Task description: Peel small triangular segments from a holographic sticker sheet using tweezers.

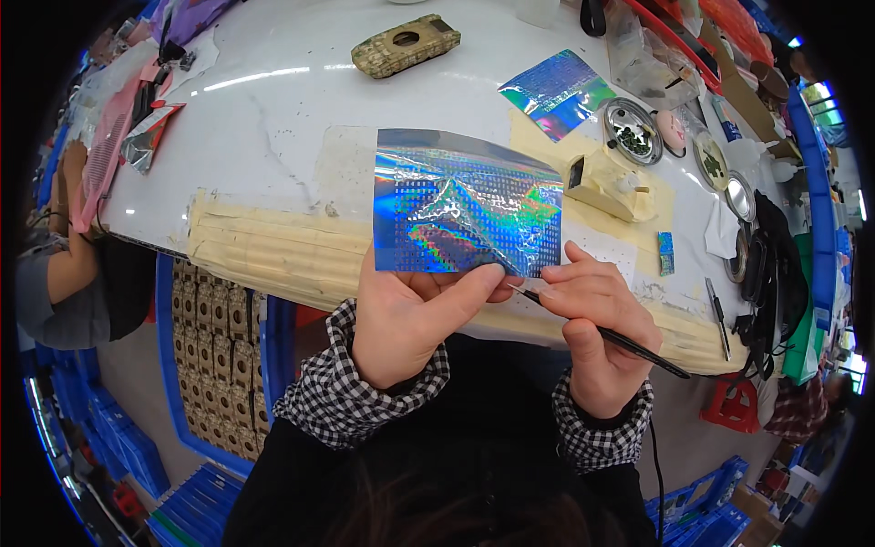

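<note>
A shiny holographic sheet point(469, 201), covered with rows of small printed marks, is pinched at its lower edge by my left hand point(401, 310), thumb on top. My right hand point(606, 328) grips slim black tweezers point(629, 345), their pointed tip beside my left thumb at the sheet's lower edge. My right fingertips are close to the sheet's lower right corner; whether they touch it I cannot tell. Farther off on the white table lies a camouflage toy tank hull point(406, 46) with a round hole in its top.
A second holographic sheet point(558, 91) lies at the back right. Nearby are a tape-wrapped block point(609, 185), a round tin of small dark green parts point(633, 132) and a pen point(717, 317). A blue crate point(166, 356) of similar hulls stands lower left. Another person's arm point(73, 228) shows at far left.
</note>
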Demonstrator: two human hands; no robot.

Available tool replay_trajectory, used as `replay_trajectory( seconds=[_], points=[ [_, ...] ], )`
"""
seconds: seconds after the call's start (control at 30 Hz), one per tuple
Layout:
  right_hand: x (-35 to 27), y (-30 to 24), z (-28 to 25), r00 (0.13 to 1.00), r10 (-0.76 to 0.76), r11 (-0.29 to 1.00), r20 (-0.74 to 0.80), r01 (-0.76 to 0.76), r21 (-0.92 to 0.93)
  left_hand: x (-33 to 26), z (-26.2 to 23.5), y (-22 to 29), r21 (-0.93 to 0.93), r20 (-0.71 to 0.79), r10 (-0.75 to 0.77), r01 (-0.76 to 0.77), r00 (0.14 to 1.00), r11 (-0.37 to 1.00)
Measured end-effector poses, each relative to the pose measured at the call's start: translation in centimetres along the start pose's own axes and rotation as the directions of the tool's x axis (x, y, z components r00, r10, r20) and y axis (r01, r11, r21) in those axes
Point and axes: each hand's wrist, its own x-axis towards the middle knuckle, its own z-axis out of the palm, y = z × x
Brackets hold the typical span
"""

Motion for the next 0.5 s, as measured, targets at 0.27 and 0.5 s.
replay_trajectory(
  seconds=[0.27,0.5],
  points=[
    [-1.8,-0.2,-3.9,0.969,0.126,0.979,-0.211,-0.156,-0.133,0.2,0.0,0.0,-0.05,0.021,0.016,-0.015,1.0,0.999],
    [-3.5,0.8,-6.3,0.871,0.331,0.906,-0.364,-0.401,-0.138,0.0,0.1,-0.4,-0.029,-0.038,0.035,-0.036,0.999,0.999]
  ],
)
